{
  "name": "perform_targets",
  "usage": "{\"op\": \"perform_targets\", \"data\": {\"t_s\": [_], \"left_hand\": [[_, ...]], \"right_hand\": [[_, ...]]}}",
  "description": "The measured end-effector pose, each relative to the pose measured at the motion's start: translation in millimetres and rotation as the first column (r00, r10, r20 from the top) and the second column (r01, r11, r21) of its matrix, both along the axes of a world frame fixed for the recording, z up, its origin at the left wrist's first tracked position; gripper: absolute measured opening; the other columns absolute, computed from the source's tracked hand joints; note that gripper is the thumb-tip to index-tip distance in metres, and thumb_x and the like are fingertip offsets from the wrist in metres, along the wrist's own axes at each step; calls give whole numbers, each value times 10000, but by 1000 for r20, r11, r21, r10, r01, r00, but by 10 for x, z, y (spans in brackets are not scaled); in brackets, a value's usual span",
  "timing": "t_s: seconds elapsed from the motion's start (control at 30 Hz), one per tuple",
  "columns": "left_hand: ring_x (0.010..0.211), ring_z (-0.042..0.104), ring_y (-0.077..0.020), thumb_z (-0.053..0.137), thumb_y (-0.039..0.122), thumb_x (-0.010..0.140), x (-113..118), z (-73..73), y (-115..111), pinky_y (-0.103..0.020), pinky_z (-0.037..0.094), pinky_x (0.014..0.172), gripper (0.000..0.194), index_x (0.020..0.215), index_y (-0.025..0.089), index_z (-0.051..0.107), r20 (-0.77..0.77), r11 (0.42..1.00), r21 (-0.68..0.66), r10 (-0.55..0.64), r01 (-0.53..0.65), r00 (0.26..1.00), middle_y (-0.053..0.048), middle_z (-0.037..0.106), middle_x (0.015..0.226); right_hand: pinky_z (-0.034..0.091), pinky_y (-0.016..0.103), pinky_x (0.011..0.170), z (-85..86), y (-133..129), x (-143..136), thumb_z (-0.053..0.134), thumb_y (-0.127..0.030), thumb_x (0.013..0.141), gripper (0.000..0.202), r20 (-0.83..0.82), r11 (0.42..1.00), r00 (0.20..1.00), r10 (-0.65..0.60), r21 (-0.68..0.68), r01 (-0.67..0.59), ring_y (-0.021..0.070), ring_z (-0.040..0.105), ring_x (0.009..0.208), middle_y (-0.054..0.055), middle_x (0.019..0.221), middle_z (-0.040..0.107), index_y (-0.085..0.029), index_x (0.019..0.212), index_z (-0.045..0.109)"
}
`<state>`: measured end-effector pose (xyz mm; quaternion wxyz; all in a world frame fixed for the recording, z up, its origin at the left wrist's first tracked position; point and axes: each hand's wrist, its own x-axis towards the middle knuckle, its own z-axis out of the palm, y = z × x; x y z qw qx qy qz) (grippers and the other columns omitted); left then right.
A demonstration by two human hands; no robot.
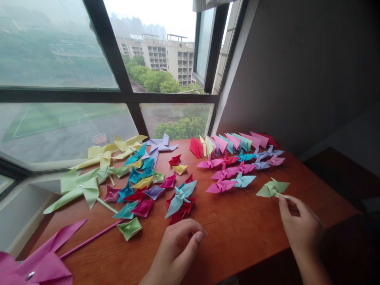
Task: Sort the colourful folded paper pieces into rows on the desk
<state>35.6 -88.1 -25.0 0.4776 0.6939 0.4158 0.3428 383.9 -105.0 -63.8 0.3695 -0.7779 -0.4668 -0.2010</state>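
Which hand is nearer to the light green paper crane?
Right: the right hand holds the light green paper crane by one end; the left hand is away to its left.

There are two hands, one magenta pinwheel, one lavender pinwheel, two yellow pinwheels, one pale-green origami crane, two light-blue cranes, and paper boats too crowded to count.

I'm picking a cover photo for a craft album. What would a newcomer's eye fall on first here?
Probably the bright paper boats clustered on the left half of the reddish-brown table, with a large magenta pinwheel in the picture's lower left corner. Next might come the pale green paper crane at the right, apart from the other cranes, held at its near tip by the right hand.
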Motion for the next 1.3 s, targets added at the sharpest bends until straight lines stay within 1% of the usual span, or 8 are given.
{"op": "perform_targets", "data": {"t_s": [0.07, 0.13, 0.3, 0.57, 0.8, 1.0, 1.17, 1.3], "left_hand": [[801, 645, -159, 512, 347, 971, 35, -30, -5, -237, 467, 769, 260, 838, 190, 671, -5, 999, -18, -28, 28, 1000, -34, 700, 826], [775, 635, -161, 495, 367, 977, 61, -53, -1, -239, 461, 739, 298, 819, 180, 665, 0, 999, -37, -38, 38, 999, -42, 690, 803], [774, 626, -171, 477, 403, 983, 60, -92, 3, -247, 454, 732, 349, 806, 169, 666, 7, 996, -84, -31, 32, 999, -57, 684, 795], [779, 618, -174, 478, 428, 981, 45, -122, -23, -245, 450, 725, 368, 808, 164, 667, 22, 991, -128, -34, 37, 999, -62, 677, 798], [786, 621, -178, 480, 441, 978, 44, -132, -16, -249, 456, 731, 373, 811, 167, 671, 34, 987, -151, -41, 45, 999, -64, 684, 805], [787, 628, -173, 492, 432, 975, 62, -117, -16, -238, 454, 719, 362, 803, 168, 670, 40, 984, -165, -55, 61, 998, -57, 694, 809], [769, 633, -170, 503, 415, 970, 61, -114, -17, -234, 458, 706, 349, 791, 165, 670, 46, 989, -141, -41, 47, 998, -57, 694, 793], [735, 630, -161, 501, 384, 972, 30, -112, -10, -229, 466, 693, 336, 772, 167, 662, 76, 997, -81, 14, -8, 997, -51, 685, 760]], "right_hand": [[428, 275, 573, -88, 53, 132, 584, -441, 884, 322, -2, 995, 999, -40, -87, 40, 207, 664, 654, 68, 758, 733, -157, 863, 733], [416, 281, 569, -156, 130, 193, 555, -453, 884, 348, 0, 990, 999, -45, -135, 45, 227, 677, 678, 76, 764, 740, -156, 856, 735], [413, 279, 585, -240, 340, 207, 536, -450, 876, 359, -27, 990, 999, -25, -137, 21, 226, 686, 683, 80, 765, 745, -150, 856, 733], [403, 270, 588, -282, 525, 222, 559, -413, 855, 293, -34, 992, 999, 11, -129, -16, 210, 688, 690, 68, 786, 748, -170, 856, 724], [393, 273, 593, -310, 609, 208, 528, -435, 864, 322, -23, 991, 1000, 10, -131, -13, 210, 678, 684, 71, 771, 745, -174, 833, 715], [394, 278, 599, -301, 649, 192, 532, -436, 867, 320, -47, 989, 999, 7, -149, -14, 213, 682, 697, 69, 781, 748, -177, 844, 718], [422, 279, 616, -272, 616, 155, 543, -462, 885, 358, -47, 994, 998, 31, -102, -36, 214, 691, 698, 77, 791, 751, -161, 918, 734], [449, 275, 622, -223, 553, 128, 538, -507, 904, 416, -41, 999, 999, 26, 36, -24, 202, 677, 661, 82, 795, 749, -143, 937, 736]]}}
